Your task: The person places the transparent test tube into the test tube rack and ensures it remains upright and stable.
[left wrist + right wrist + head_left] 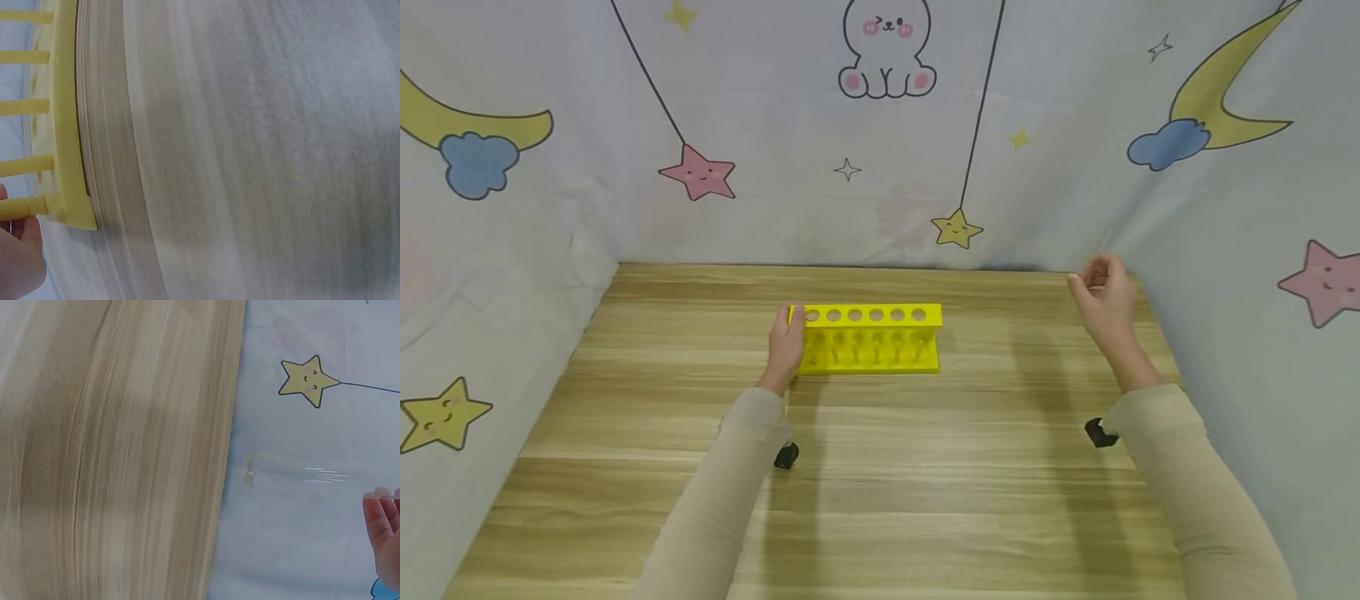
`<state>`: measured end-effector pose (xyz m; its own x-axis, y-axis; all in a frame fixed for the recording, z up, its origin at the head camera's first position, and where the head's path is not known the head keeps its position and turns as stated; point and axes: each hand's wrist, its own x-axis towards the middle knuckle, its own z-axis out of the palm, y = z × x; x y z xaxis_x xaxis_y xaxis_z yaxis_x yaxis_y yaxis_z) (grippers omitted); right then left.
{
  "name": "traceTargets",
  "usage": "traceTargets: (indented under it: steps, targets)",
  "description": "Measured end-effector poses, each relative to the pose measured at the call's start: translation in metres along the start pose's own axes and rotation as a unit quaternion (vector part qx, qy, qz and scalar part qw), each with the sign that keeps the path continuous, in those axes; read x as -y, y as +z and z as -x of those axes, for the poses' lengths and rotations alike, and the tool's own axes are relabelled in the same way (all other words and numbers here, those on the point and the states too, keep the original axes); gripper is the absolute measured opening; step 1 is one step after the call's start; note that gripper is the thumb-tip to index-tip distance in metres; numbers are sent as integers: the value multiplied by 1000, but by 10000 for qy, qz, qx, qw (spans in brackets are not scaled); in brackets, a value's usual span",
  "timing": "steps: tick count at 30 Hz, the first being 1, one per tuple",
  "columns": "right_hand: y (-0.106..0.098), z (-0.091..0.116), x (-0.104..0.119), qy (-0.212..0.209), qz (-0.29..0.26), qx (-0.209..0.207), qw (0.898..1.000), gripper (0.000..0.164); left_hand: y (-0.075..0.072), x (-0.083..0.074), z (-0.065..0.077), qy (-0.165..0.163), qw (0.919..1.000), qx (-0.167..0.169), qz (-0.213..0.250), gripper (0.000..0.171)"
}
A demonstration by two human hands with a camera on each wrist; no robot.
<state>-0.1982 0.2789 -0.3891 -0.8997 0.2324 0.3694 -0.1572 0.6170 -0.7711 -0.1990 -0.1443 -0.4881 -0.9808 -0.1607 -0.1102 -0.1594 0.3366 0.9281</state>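
Note:
A yellow test tube rack [868, 358] stands upright on the wooden table, with one row of round holes along its top and a row of pegs below. My left hand [786, 343] grips the rack's left end. In the left wrist view part of that hand [19, 262] shows at an end post of the rack [69, 125]. Off to the right, my right hand [1108, 308] is raised over the table's far right part. Its fingers [378, 522] pinch a clear test tube [294, 472], whose rounded end points toward the table in the right wrist view.
Beneath everything lies a wood-grain table [940, 483]. White cloth walls [790, 108] printed with moons, stars and a bear enclose it at the back and both sides. A small black piece [1101, 432] sits at the right cuff, another [786, 456] at the left.

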Motion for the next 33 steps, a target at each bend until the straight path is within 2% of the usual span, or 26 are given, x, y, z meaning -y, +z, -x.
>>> traceTargets:
  steps: [11,21,28,33]
  targets:
    - [2,2,0,-51,-154,-11,9999,29,0,-1,1,39,10000,-10,-77,48]
    - [7,2,14,-22,-307,197,9993,25,0,-2,1,37,9999,-64,-96,49]
    - [14,1,18,-55,-516,402,9978,32,1,-1,1,74,9999,-107,-97,47]
    - [17,2,20,-40,-562,400,9976,31,1,-2,1,59,9999,-89,-61,45]
